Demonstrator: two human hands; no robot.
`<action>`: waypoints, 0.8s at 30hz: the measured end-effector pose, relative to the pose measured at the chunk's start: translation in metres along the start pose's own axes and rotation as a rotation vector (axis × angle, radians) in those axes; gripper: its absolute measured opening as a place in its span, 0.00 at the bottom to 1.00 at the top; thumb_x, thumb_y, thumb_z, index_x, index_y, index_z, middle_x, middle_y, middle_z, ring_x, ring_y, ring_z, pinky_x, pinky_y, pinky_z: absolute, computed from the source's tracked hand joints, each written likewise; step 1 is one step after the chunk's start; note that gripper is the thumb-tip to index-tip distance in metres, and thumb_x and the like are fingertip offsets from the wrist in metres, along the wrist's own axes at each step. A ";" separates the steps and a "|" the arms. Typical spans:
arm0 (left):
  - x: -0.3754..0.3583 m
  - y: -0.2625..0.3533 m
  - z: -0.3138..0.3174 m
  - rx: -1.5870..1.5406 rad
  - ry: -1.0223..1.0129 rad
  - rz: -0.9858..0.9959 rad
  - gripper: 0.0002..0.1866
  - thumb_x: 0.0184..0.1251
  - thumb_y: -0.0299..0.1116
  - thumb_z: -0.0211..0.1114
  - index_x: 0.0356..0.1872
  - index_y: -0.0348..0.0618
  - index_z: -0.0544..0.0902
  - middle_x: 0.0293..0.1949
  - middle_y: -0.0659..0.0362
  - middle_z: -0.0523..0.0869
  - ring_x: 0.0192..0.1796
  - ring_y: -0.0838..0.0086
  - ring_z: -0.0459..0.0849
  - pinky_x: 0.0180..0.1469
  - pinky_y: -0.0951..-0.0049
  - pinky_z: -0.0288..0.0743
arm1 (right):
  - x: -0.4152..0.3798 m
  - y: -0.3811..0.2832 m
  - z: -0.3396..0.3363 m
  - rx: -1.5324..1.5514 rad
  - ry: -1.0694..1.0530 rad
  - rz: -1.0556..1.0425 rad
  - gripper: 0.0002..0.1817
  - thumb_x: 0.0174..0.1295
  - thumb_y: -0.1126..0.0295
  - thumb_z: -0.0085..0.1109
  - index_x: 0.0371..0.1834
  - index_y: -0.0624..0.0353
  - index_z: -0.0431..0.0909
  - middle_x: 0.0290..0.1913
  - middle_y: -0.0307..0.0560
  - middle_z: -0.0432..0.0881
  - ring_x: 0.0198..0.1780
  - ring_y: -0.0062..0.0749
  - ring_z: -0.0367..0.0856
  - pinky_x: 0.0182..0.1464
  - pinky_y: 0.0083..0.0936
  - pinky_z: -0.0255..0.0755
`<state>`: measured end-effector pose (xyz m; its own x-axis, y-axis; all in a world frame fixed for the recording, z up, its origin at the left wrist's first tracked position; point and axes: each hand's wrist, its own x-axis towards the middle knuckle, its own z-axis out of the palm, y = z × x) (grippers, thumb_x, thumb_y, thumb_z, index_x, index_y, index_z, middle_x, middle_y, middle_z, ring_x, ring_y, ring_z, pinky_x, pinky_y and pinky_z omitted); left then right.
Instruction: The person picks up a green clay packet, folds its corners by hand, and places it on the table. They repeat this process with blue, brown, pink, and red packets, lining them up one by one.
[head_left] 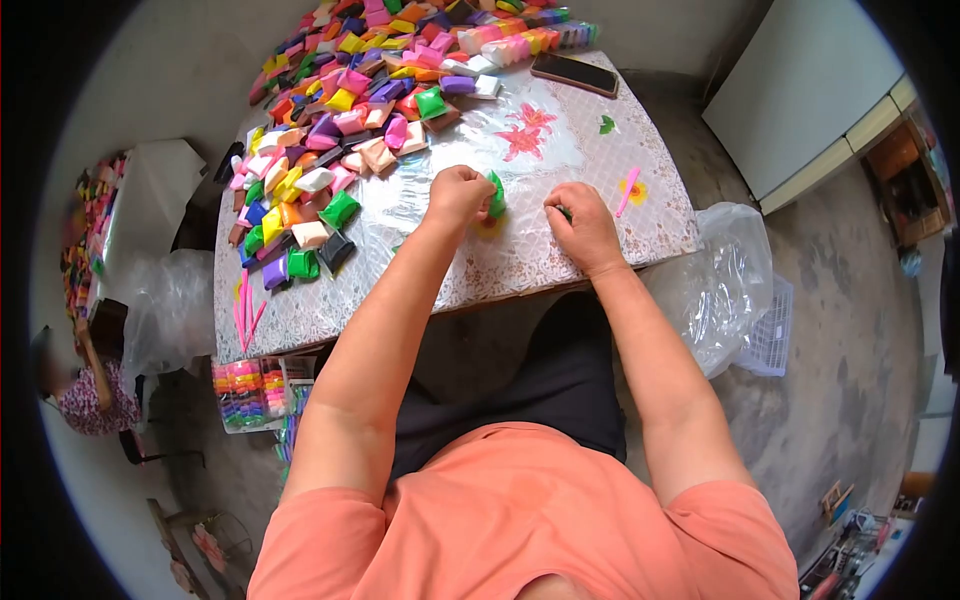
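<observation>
My left hand (pixel 463 197) is closed above the middle of the table, with a green piece (pixel 496 195) showing at its fingertips. To its right, my right hand (pixel 580 226) is closed too, and a bit of something dark green shows between its fingers, too small to name. A wide pile of small colourful packets (pixel 345 100) covers the left and far part of the floral tablecloth (pixel 400 270). Beyond my right hand lies a pink stick (pixel 628 190).
A phone (pixel 575 74) lies at the far edge. Several pink sticks (pixel 243 315) are at the left corner. Clear plastic bags (pixel 715 285) and a basket (pixel 770 330) stand right of the table. Another person (pixel 95 400) is at the far left, beside another table (pixel 150 190).
</observation>
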<state>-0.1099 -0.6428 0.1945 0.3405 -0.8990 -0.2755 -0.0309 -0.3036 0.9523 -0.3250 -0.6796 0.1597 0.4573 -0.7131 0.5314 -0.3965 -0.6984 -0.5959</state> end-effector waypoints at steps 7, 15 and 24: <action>-0.010 -0.002 -0.002 -0.061 0.010 0.016 0.09 0.65 0.34 0.65 0.35 0.38 0.78 0.26 0.59 0.80 0.24 0.76 0.78 0.26 0.78 0.77 | 0.002 -0.002 0.002 0.003 0.048 -0.043 0.03 0.52 0.76 0.60 0.31 0.59 0.79 0.39 0.48 0.81 0.47 0.46 0.78 0.52 0.36 0.72; -0.029 -0.058 -0.005 -0.047 0.126 0.154 0.06 0.65 0.31 0.60 0.37 0.38 0.78 0.27 0.56 0.81 0.27 0.75 0.79 0.30 0.72 0.74 | -0.001 0.005 0.005 -0.051 0.023 -0.042 0.04 0.53 0.75 0.60 0.32 0.59 0.80 0.41 0.49 0.81 0.48 0.47 0.78 0.53 0.37 0.72; -0.118 -0.086 -0.012 0.353 0.105 0.937 0.09 0.51 0.17 0.60 0.34 0.38 0.77 0.41 0.49 0.77 0.45 0.51 0.77 0.49 0.60 0.74 | 0.000 -0.002 0.007 -0.082 -0.022 -0.082 0.03 0.56 0.75 0.59 0.33 0.59 0.78 0.40 0.49 0.81 0.47 0.46 0.78 0.53 0.36 0.71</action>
<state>-0.1361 -0.5073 0.1465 0.1162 -0.7960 0.5940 -0.5997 0.4206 0.6808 -0.3182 -0.6779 0.1566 0.5076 -0.6524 0.5628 -0.4206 -0.7577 -0.4990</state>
